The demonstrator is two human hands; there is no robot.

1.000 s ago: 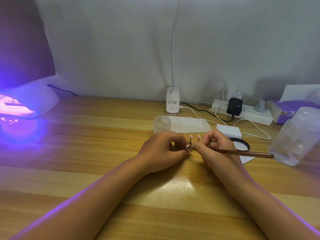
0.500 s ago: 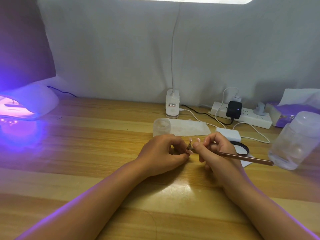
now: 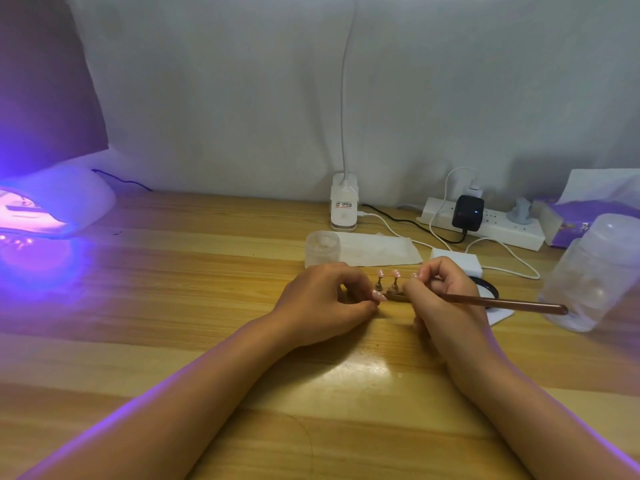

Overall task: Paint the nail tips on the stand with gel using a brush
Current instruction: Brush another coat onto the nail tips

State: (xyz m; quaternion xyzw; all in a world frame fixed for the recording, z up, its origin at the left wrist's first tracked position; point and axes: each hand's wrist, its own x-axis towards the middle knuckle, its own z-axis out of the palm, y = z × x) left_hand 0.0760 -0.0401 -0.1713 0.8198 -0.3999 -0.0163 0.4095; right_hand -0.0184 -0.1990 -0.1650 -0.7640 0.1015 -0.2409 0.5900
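Both hands are down on the wooden bench (image 3: pixel 173 306) right in the middle, working close together. The left hand (image 3: pixel 325 299) is curled in with its fingertips at the left end of the little nail stand (image 3: pixel 393 292), looks like it's pinching it to keep it steady. The stand sits on the bench between the two hands, and a couple of pink nail tips (image 3: pixel 395 273) stick up on small pegs, upright. The right hand (image 3: pixel 440 299) has its fingers wrapped round a brown brush (image 3: pixel 512 303), pencil-style, with the handle pointing off to the right. The bristle end is hidden behind the fingers, so can't say if it's touching a tip.

Other stuff around: a small frosted jar (image 3: pixel 322 247) just behind the left hand with a white wipe (image 3: pixel 377 249) next to it, a clip lamp (image 3: pixel 343 209) at the back, a power strip (image 3: pixel 485 226) with a black plug, a big clear jar (image 3: pixel 595 271) on the right, and a curing lamp (image 3: pixel 52 206) glowing purple at far left.
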